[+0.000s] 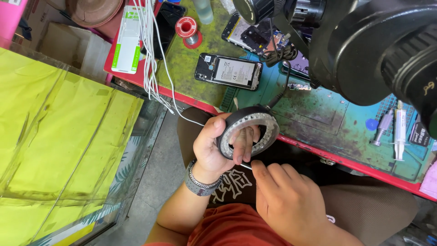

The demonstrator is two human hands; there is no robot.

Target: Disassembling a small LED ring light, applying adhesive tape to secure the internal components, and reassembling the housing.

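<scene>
- The left hand is wrapped around a black ring light, with its fingers poking through the hole and its thumb on the outer rim. It holds the ring up over the person's lap, just in front of the table edge.
- The right hand is closed, with its fingertips pinched on something thin and pale just under the ring. I cannot tell what it is.
- The ring looks hard and stiff, and I think it is light. The little lamps inside look easy to break, so the black outer rim is the best place to hold it.
- A black cord runs from the ring up onto the table. It may tug if the ring is pulled far.
- On the table, close by, lies an open phone with a white label on its battery.
- Further left hang white cables.
- Beside them lies a long flat white package with green marks.
- Near the top is a red spool of wire.
- At the far right are a small white syringe tube and a grey tool.
- A big black microscope hangs over the table.
- On the left is a glass case with yellow sheets.
</scene>
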